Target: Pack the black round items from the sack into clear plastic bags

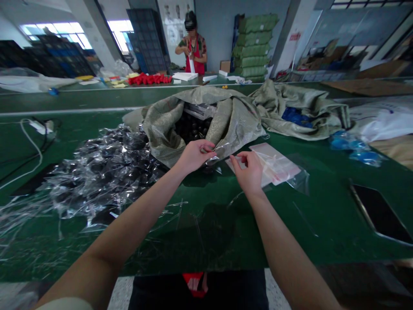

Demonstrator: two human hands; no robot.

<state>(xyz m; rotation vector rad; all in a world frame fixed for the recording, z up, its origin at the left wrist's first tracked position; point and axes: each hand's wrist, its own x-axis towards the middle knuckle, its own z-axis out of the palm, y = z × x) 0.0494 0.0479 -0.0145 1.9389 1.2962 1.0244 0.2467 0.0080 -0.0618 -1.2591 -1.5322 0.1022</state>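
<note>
My left hand (195,156) is closed in a pinch on a clear plastic bag (222,150) at the front of the woven sack (238,116). Inside the sack's mouth lie black round pieces (195,129). My right hand (251,172) also pinches, thumb against fingers, beside a stack of flat clear bags (280,165); what its fingertips hold is too small to make out. A dark wrapped piece (209,168) shows just below my left fingers. Left of the sack is a heap of black pieces in clear wrap (109,168).
A phone (380,211) lies at the right on the green table (226,241). A second sack (300,107) holds blue pieces, with wrapped blue pieces (355,148) nearby. Plastic strips (26,215) and a white cable (32,142) lie left. Across the table stands a person (195,51).
</note>
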